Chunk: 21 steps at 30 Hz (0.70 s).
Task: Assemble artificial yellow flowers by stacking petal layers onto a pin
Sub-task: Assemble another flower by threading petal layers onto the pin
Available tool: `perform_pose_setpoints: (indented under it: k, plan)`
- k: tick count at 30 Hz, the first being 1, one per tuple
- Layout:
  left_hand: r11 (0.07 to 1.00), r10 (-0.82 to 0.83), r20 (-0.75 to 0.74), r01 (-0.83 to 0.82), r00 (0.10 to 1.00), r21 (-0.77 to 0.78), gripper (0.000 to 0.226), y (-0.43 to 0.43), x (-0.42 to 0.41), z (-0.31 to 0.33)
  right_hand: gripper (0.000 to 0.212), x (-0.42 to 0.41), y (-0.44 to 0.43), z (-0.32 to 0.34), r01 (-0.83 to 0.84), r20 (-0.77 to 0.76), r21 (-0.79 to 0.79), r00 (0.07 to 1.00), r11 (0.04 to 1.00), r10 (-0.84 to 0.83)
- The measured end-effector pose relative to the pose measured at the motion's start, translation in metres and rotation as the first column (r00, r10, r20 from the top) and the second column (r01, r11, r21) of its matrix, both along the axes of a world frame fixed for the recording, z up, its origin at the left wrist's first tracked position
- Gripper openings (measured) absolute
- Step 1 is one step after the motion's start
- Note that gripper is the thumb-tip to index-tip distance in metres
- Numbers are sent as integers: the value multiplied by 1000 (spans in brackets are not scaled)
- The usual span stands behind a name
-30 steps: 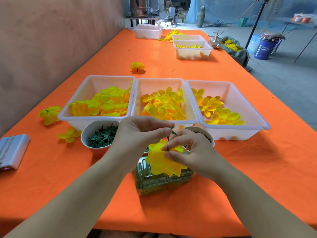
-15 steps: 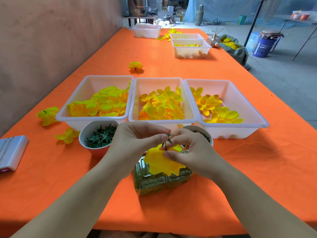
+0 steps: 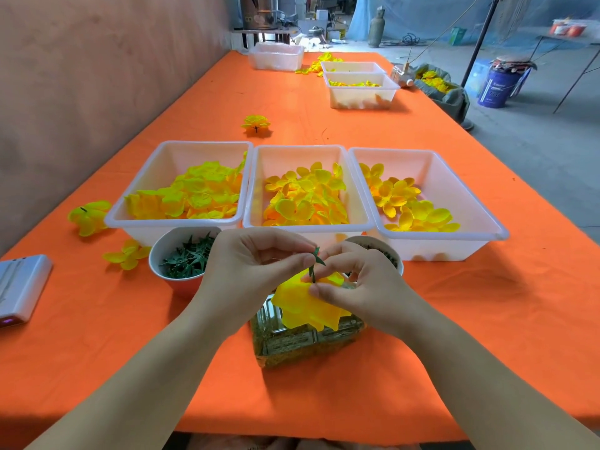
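- Nearest me on the orange table [image 3: 487, 319] stands a glass box [image 3: 305, 347] filled with fine greenish bits.
- Just above the box, the petal [image 3: 302, 310] is held in the air. It is a floppy yellow layer with its edges drooping.
- The right hand [image 3: 363, 287] pinches the petal at its middle, with thumb and forefinger closed on the cloth right beside the pin. Its other fingers are curled.
- The left hand [image 3: 253, 271] clamps thumb and forefinger on the pin [image 3: 314, 267], just under its green star-shaped head.
- The pin stands nearly upright between the hands, with its lower end at the petal's centre.
- The petal looks featherlight and limp, so I reckon it should be gripped close to the centre hole, since the edges would only fold.
- The pin looks thin and easily bent, so it is best held high and pushed straight.
- A grey device [image 3: 19, 287] lies at the far left edge.
- Just beyond the hands, a bowl [image 3: 168, 241] on the left holds green star pieces. A second bowl [image 3: 373, 239] is mostly hidden behind the right hand.
- Two loose flowers [image 3: 87, 217] lie left of the bowl.
- Farther on, the left tray [image 3: 194, 155], middle tray [image 3: 298, 157] and right tray [image 3: 435, 177] sit side by side, each holding yellow petals.
- One flower [image 3: 256, 125] lies beyond them, and the far trays [image 3: 360, 92] are well apart, up the table.
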<state>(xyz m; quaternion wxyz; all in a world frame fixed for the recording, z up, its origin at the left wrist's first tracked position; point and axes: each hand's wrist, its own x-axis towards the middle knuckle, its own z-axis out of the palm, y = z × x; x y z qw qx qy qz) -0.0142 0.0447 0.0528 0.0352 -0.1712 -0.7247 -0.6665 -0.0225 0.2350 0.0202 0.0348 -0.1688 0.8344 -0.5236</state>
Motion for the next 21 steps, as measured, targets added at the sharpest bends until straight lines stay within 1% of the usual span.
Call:
perform_pose_setpoints:
  k: [2, 5, 7, 12, 14, 17, 21]
  plan:
    - [1000, 10, 16, -10, 1000, 4, 28, -4, -3, -7, 12, 0, -1, 0, -3, 5, -2, 1000, 1000, 3]
    - [997, 45, 10, -45, 999, 55, 9, 0, -6, -11, 13, 0, -1, 0, 2, -9, 0, 1000, 1000, -2]
    - [996, 50, 22, -51, 999, 73, 13, 2, -6, -9, 13, 0, 0, 1, -1, -6, -12, 1000, 1000, 1]
    - [1000, 4, 2, -4, 1000, -26, 6, 1, -7, -14, 14, 1, 0, 2, 7, -13, -12, 1000, 1000, -7]
    - [999, -6, -23, 5, 1000, -36, 11, -1, -5, -17, 16, 2, -1, 1, 8, -18, -19, 1000, 1000, -9]
    - [996, 40, -46, -44, 998, -84, 15, 0, -4, -22, 11, 2, 0, 0, 14, -16, -25, 1000, 1000, -14]
    - [971, 62, -161, -96, 985, -217, 11, 1, -6, -24, 18, 0, -2, -1, 25, -17, -24, 1000, 999, -25]
